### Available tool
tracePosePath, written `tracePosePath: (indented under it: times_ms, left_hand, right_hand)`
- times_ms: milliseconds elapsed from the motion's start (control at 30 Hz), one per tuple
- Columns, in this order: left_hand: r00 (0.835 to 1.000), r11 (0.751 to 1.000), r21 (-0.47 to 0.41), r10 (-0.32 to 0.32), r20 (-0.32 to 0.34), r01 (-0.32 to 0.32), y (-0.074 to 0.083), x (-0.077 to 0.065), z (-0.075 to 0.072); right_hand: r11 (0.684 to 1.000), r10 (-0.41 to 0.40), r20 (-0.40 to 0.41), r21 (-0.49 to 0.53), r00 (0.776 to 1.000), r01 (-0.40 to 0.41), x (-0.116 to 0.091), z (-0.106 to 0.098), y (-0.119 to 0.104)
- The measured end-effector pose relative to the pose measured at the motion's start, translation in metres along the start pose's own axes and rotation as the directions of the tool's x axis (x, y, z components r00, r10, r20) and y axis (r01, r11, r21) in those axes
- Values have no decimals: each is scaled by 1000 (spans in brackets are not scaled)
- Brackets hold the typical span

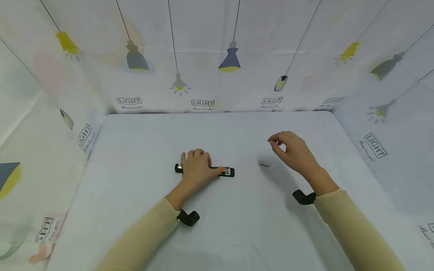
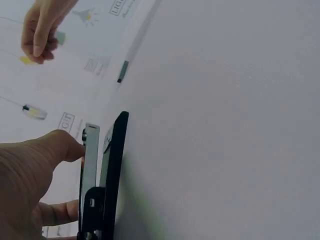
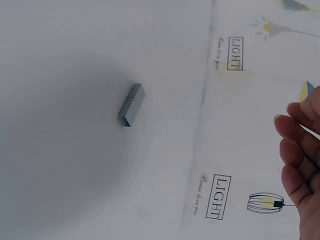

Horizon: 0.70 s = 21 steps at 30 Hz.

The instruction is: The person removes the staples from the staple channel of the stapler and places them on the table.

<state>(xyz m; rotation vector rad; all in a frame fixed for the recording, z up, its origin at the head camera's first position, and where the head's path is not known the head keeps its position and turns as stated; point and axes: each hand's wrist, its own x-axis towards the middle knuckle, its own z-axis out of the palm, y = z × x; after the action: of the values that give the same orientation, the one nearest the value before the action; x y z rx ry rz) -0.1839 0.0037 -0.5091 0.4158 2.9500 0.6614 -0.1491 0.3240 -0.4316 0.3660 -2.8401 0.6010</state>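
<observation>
My left hand (image 1: 196, 169) grips a black stapler (image 1: 230, 172) that lies crosswise on the white table. The left wrist view catches its side: the silver upper part of the stapler (image 2: 91, 155) stands slightly apart from the black base, with the thumb touching the upper part near its end. Raised above the table, my right hand (image 1: 295, 150) has its fingers loosely curled; nothing can be seen in them. Below and left of it, a short strip of staples (image 3: 132, 106) lies on the table, touched by neither hand.
A white cloth covers the tabletop (image 1: 237, 226). Behind and at both sides rises a white curtain (image 1: 203, 37) printed with hanging lamps. Each wrist wears a black band with a camera mount (image 1: 304, 197).
</observation>
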Motion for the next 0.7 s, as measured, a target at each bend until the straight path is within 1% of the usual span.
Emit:
tracePosePath:
  times_ms: [100, 200, 267, 333, 400, 467, 567, 633, 700]
  left_hand:
    - [1000, 1000, 9, 11, 10, -11, 0, 0, 3]
    - [998, 999, -6, 52, 17, -52, -9, -1, -1]
    - [997, 997, -11, 78, 21, -78, -23, -3, -9]
    - [996, 996, -18, 85, 25, -84, -41, -6, -19]
    - [997, 997, -17, 79, 25, -78, -62, -8, -28]
    - [998, 997, -28, 67, 20, -67, -81, -9, -35]
    - [997, 995, -71, 78, 27, -76, -96, -9, -29]
    - [995, 990, -109, 92, 34, -88, -100, -8, -22]
    - [993, 982, -156, 113, 41, -106, -103, -8, -15]
  right_hand:
    - [1000, -11, -5, 5, 1000, 11, -1, 2, -2]
    - [999, -42, 12, 11, 999, 42, -4, 12, -5]
    - [996, -85, 33, 8, 996, 85, -5, 25, -9]
    - [990, -140, 78, -2, 987, 141, -3, 42, -15]
    - [980, -196, 141, -7, 970, 199, -2, 62, -22]
    - [971, -233, 205, -7, 951, 239, 1, 80, -29]
    - [968, -236, 277, -19, 932, 250, -3, 94, -35]
    - [970, -216, 299, -40, 929, 239, -5, 97, -36]
    - [974, -193, 309, -58, 931, 221, -8, 94, -33]
